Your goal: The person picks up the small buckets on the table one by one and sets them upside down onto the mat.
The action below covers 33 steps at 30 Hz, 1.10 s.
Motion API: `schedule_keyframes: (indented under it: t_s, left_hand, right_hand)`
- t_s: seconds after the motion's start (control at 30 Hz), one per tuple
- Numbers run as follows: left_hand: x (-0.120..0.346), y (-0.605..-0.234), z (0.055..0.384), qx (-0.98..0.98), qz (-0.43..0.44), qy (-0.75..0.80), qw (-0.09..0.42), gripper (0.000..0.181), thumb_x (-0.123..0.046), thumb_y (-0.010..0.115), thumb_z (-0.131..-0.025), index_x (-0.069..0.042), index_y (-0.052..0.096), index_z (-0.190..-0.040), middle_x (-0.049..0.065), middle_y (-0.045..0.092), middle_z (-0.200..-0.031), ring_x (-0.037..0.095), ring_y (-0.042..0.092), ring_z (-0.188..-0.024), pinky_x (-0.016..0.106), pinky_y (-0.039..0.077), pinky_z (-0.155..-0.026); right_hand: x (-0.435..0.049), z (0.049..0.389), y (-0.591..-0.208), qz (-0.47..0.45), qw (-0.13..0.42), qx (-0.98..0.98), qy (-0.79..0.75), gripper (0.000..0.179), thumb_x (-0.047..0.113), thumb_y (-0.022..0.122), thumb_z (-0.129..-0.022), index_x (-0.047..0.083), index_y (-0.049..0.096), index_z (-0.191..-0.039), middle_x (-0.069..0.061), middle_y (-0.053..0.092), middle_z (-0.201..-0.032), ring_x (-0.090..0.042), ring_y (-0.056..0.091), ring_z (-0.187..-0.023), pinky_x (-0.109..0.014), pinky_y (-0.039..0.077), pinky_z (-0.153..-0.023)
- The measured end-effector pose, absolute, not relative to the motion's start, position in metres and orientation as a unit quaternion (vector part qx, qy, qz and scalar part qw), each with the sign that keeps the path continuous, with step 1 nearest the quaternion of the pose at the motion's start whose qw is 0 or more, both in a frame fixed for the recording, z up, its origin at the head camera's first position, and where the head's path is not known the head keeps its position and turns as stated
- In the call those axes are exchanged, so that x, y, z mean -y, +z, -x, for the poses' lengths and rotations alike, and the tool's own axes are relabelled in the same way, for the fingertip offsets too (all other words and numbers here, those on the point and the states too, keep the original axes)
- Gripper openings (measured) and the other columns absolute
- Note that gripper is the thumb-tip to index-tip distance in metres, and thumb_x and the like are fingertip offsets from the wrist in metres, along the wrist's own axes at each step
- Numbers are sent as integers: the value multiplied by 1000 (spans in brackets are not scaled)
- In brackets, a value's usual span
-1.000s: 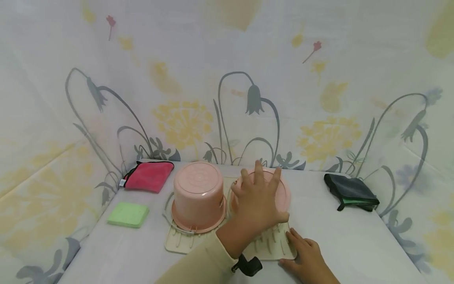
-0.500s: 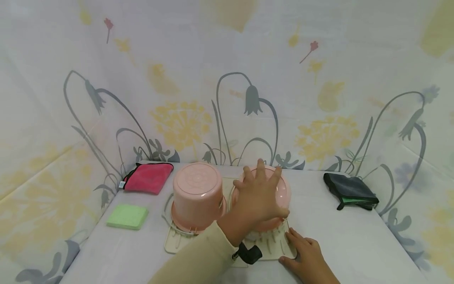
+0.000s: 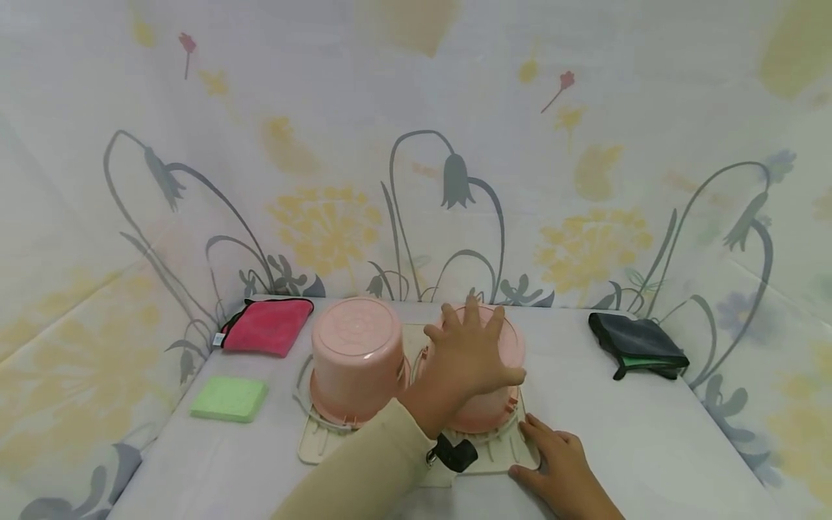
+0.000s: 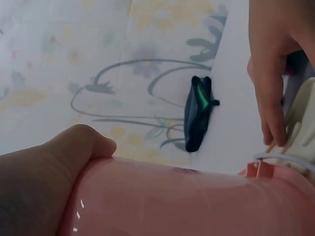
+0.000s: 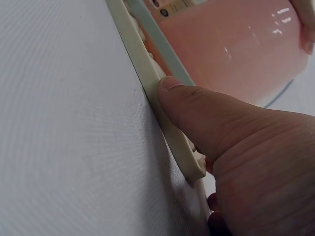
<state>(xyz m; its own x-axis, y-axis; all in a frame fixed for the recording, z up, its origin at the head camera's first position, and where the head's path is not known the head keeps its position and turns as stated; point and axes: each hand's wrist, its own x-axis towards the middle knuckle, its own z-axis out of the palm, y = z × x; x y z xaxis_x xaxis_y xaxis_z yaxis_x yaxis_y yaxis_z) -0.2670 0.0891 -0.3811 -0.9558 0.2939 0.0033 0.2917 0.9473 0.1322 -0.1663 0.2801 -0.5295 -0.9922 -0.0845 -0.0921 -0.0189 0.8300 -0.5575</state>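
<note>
Two pink plastic buckets stand upside down, side by side, on a cream draining tray (image 3: 315, 444). My left hand (image 3: 464, 357) spreads over the upturned base of the right bucket (image 3: 510, 347) and grips it. In the left wrist view, the thumb bends over the base edge of this bucket (image 4: 162, 201). My right hand (image 3: 559, 462) holds the tray's near right corner. The right wrist view has its thumb (image 5: 182, 101) against the tray's front edge, with the other fingers mostly hidden. The left bucket (image 3: 357, 354) has its pale handle (image 3: 300, 393) lying down at its left.
A red zipped pouch (image 3: 268, 326) and a light green sponge-like block (image 3: 229, 399) lie on the left of the white table (image 3: 624, 433). A folded dark pouch (image 3: 637, 345) with a green strip lies at the right. A flower-printed sheet (image 3: 416, 94) hangs behind.
The right bucket has turned under my left hand, and its handle joint now shows at the near right of the rim. My right hand has stayed on the tray corner.
</note>
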Motion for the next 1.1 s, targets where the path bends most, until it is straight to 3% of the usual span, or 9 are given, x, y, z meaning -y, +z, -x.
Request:
schedule_keyframes:
  t_s: [0.37,0.73,1.1]
  left_hand:
    - [-85,-387,276,-984,-164,74,14,107,-86,60,-79,-44,15,-167,10,11,-176,50,24,-154,75,40,-103]
    - [-87,-389,284,-984,-161,78,10,101,-86,59,-81,-43,25,-166,9,18,-175,47,27,-154,74,40,-105]
    - [-89,-393,284,-982,-163,91,-25,84,-84,52,-88,-37,45,-157,6,30,-171,39,25,-158,73,33,-112]
  right_hand:
    - [-284,169,-529,23,69,-952,-296,91,57,84,-81,9,54,-152,-14,41,-166,-40,43,-133,-63,43,-104]
    - [-285,169,-531,32,65,-952,-299,90,55,84,-82,7,55,-152,-14,42,-165,-40,43,-134,-62,42,-103]
    - [-284,168,-531,30,64,-950,-303,88,53,85,-82,8,55,-151,-13,42,-165,-39,42,-134,-61,42,-104]
